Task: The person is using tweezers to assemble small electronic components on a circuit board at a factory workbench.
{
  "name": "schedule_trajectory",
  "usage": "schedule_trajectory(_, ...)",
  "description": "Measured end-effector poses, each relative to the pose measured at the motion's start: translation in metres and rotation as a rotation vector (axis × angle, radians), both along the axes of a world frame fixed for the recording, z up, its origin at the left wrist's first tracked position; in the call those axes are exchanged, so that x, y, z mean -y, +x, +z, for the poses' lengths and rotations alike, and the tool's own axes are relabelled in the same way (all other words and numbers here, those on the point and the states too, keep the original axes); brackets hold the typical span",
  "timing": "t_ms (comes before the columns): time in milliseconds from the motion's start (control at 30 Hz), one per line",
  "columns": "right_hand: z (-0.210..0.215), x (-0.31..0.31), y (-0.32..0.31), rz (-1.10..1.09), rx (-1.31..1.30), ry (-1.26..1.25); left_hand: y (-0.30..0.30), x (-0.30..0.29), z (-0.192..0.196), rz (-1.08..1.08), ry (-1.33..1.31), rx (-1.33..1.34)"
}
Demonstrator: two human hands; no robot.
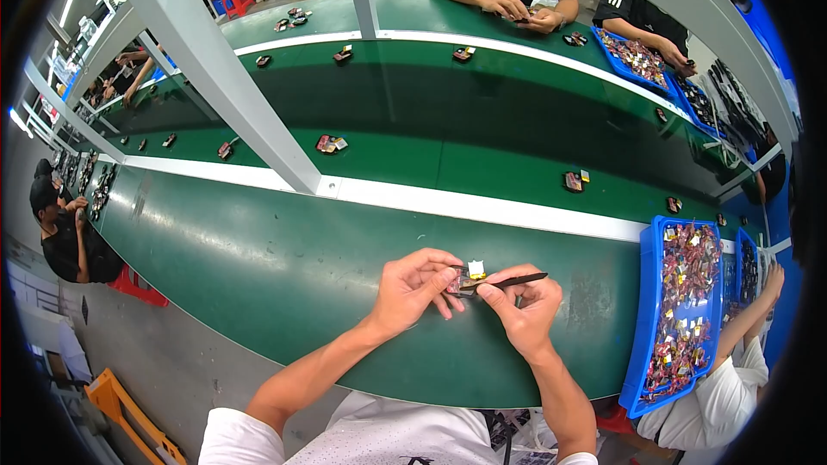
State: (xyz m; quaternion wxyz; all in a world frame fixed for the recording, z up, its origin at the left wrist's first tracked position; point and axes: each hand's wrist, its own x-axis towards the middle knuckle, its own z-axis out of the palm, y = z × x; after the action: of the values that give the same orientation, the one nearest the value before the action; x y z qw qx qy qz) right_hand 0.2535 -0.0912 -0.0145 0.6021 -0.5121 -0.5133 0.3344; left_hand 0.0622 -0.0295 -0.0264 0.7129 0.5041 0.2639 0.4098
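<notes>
The left hand [418,286] pinches a small red-and-yellow part [465,278] above the near green bench [258,275]. The right hand [525,306] grips black tweezers [508,281], tips at the part: a fitting step, probably. Next move calls for steady tip placement. Both wrists angle inward. A blue tray [648,310] lies right.

Two blue trays [648,310] of small parts at right (two more [613,56] opposite).

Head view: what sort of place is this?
Most likely a factory assembly line. A long green conveyor belt carries small parts, blue bins hold many more, and several people sit along both sides. The left hand holds a small part; the right hand holds a black tool.
</notes>
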Motion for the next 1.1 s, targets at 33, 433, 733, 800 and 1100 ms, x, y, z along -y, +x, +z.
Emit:
schedule_trajectory(33,0.0,0.0,0.0,-0.001,-0.003,-0.01,0.0,0.0,0.0,0.0,-0.001,0.0)
schedule_trajectory(433,-0.002,0.003,-0.004,-0.055,0.112,0.05,0.001,0.001,0.0,0.011,0.022,-0.011)
schedule_trajectory(733,0.003,0.003,0.001,0.012,0.169,0.057,-0.002,-0.002,0.007,-0.01,-0.013,-0.009)
schedule_trajectory(800,0.002,0.002,0.001,0.009,0.159,0.051,-0.002,-0.002,0.009,-0.011,-0.031,-0.014)
schedule_trajectory(1100,0.002,0.002,-0.001,-0.053,0.105,0.08,0.001,-0.003,0.005,0.128,-0.02,-0.03)
